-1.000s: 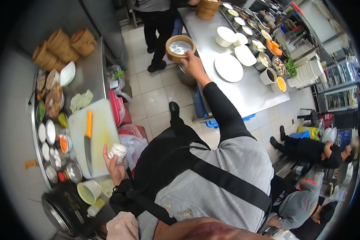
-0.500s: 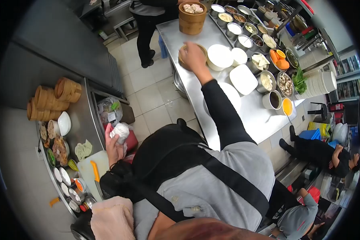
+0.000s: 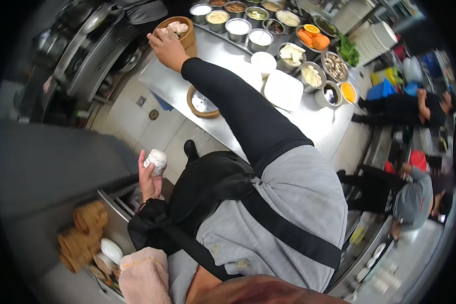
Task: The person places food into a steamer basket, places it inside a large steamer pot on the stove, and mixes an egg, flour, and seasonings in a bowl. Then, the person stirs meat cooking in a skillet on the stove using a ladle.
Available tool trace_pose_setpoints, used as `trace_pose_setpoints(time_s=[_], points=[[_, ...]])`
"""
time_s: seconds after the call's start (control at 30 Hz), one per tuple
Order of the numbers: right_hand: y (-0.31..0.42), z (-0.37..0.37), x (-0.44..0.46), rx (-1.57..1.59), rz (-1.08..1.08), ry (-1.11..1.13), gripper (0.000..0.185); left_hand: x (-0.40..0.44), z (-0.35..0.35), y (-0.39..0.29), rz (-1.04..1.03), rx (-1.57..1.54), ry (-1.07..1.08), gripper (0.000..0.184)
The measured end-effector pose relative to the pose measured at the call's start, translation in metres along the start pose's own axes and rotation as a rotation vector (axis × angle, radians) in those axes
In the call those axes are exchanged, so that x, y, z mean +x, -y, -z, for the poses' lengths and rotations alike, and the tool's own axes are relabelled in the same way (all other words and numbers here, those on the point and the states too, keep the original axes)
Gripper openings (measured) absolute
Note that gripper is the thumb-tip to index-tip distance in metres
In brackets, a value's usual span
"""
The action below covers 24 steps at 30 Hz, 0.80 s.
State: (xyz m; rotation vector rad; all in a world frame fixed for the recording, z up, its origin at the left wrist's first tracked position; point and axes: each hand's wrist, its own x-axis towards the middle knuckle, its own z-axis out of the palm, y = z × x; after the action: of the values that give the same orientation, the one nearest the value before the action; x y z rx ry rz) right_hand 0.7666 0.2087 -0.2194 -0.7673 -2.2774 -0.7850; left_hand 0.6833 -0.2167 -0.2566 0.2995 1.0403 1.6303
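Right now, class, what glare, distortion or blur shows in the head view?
Head view: glare whitens part of the silver metal table; distortion tips right-edge scenery sideways; the rounded white bundle in the bare left hand shows little blur.

Dumplings (image 3: 179, 27) partly hidden by right fingers (image 3: 161, 36)

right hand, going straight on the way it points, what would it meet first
Most likely the pale dumplings in the bamboo steamer: the right hand is over its rim, though depth and contact are unclear.
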Motion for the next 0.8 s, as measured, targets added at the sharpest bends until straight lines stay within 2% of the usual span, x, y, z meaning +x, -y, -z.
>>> trace_pose_setpoints(time_s=[0.13,0.27,0.3,0.4,0.43,0.47,0.5,0.53,0.57,0.6,0.67,0.8], points=[[-0.034,-0.001,-0.005,-0.059,0.055,0.068,0.04,0.079,0.019,-0.031,0.141,0.037,0.127,0.071],[-0.061,-0.003,-0.013,-0.122,0.007,0.129,0.039,0.143,0.017,-0.068,0.242,0.094,0.238,0.072],[-0.062,0.02,-0.014,-0.065,-0.045,0.124,0.039,0.152,0.015,-0.075,0.272,0.118,0.251,0.072],[-0.083,0.079,-0.012,0.405,-0.248,-0.052,0.038,0.19,0.013,-0.084,0.305,0.146,0.284,0.072],[-0.097,0.095,-0.024,0.34,-0.327,-0.186,0.035,0.199,0.014,-0.084,0.304,0.145,0.285,0.072],[-0.124,0.109,-0.042,0.336,-0.428,-0.069,0.03,0.205,0.014,-0.085,0.306,0.144,0.274,0.072],[-0.154,0.119,-0.064,0.141,-0.459,-0.245,0.025,0.209,0.014,-0.085,0.304,0.145,0.258,0.072],[-0.195,0.135,-0.087,0.067,-0.435,-0.131,0.022,0.21,0.015,-0.084,0.3,0.144,0.239,0.072],[-0.234,0.135,-0.119,-0.003,-0.602,-0.112,0.013,0.213,0.018,-0.081,0.307,0.147,0.244,0.073],[-0.27,0.14,-0.144,-0.207,-0.749,0.026,0.013,0.211,0.016,-0.081,0.309,0.163,0.231,0.073],[-0.324,0.146,-0.192,-0.426,-0.75,0.212,0.018,0.205,0.007,-0.081,0.307,0.196,0.193,0.073],[-0.395,0.121,-0.237,-0.44,-0.556,0.533,0.028,0.196,-0.011,-0.082,0.272,0.247,0.155,0.072]])
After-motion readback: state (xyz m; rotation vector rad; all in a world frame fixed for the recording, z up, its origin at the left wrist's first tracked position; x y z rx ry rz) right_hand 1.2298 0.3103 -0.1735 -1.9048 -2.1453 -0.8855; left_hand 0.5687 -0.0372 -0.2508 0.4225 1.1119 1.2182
